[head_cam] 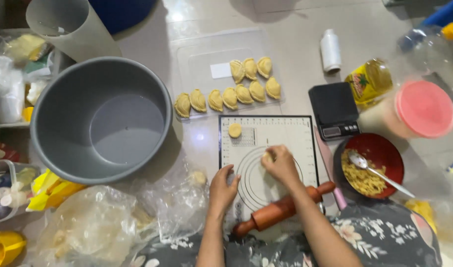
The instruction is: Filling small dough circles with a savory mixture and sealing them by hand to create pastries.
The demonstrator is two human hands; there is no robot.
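**Dough ball under the right hand on the pastry mat**

Pale floor tiles serve as the work surface, and a white pastry mat (268, 148) with printed rings and a black border lies in front of the seated person. At the upper edge of the rings, the right hand (281, 165) is curled over a small dough ball (268, 156), fingertips pinching it. The left hand (223, 187) rests loose and empty on the mat's left edge, so the right is clearly the nearer. Directly below the dough, toward the person, a wooden rolling pin (280, 209) lies with its long axis slanting from lower left to upper right. A flat dough disc (235, 130) sits apart in the mat's upper left corner.

Beyond the mat, folded pastries (229, 94) line a clear tray. To the right stand a yellow-labelled oil bottle (368, 81), a small white bottle (330, 50), a pink-lidded jar (424, 109), a black kitchen scale (334, 110) and a red bowl of filling (379, 151).
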